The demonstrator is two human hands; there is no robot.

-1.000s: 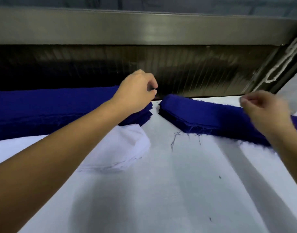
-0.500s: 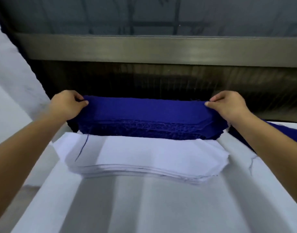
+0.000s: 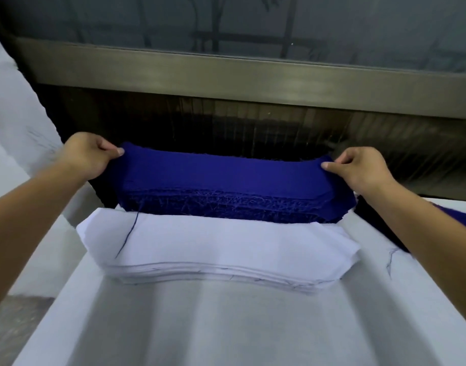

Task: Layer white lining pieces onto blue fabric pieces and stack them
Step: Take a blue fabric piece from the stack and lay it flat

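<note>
The left hand point(image 3: 85, 157) pinches the left end of the top blue fabric piece point(image 3: 221, 169) between thumb and curled fingers, and the right hand point(image 3: 358, 169) pinches its right end the same way, so the piece spans between the two hands above the stack of blue pieces point(image 3: 226, 207). Just nearer the person than both hands lies the stack of white lining pieces point(image 3: 218, 249), its far edge touching the blue stack, with a loose blue thread point(image 3: 129, 233) trailing across its left part below the left hand. Both stacks rest on the white table cover point(image 3: 226, 326), and beyond the hands runs a metal rail point(image 3: 226, 80).

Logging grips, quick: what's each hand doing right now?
Left hand pinches the blue fabric piece at its left end.
Right hand pinches its right end.
</note>
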